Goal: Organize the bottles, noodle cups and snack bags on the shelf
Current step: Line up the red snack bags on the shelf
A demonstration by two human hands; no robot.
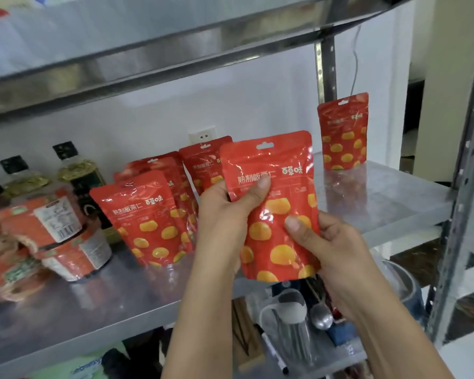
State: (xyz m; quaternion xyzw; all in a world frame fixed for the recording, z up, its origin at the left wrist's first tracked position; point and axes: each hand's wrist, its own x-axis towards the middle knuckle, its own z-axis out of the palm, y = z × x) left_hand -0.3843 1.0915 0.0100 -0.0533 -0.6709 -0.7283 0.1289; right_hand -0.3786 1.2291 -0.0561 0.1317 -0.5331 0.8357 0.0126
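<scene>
A red snack bag (278,170) held up, left grip (227,212) pinching its 9 o'clock side, right grip (334,244) pinching its 4 o'clock side, shelf (389,198) behind

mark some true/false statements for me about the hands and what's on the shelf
1. The left hand and the right hand both hold one red snack bag. True.
2. A lone snack bag stands upright at the right end of the shelf. True.
3. The noodle cups sit right of the lone snack bag. False: they are piled at the left end.
4. The bottles lie flat at the front edge. False: they stand upright at the back, behind the noodle cups.
</scene>
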